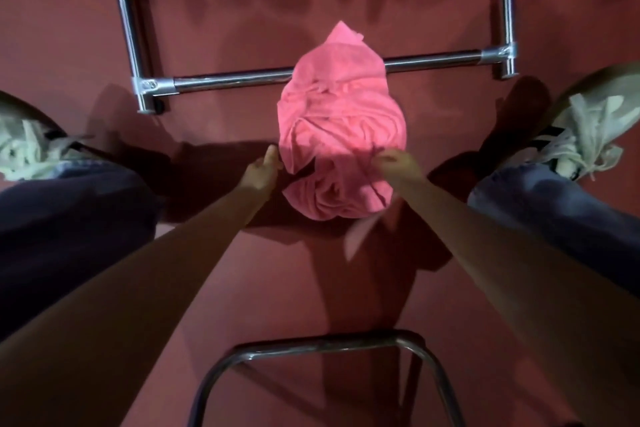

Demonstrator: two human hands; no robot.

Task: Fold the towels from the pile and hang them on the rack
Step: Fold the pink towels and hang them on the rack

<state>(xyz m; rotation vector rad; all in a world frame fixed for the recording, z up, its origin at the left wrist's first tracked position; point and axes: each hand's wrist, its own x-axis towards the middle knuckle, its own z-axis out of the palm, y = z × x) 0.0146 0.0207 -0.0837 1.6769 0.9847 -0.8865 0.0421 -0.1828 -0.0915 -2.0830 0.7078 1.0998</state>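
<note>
A crumpled pink towel [337, 128] lies in a heap on the red floor between my feet, its far end over the low bar of the metal rack [221, 81]. My left hand [261, 168] touches the heap's near left edge with thumb up; whether it grips cloth is unclear. My right hand [398, 163] pinches a fold on the heap's near right side.
My two pale sneakers [24, 146] [585, 121] and jeans-clad legs flank the heap. A curved metal frame [322, 350], likely a stool, sits below my arms. Upright rack tubes [126, 21] rise at the back left and right.
</note>
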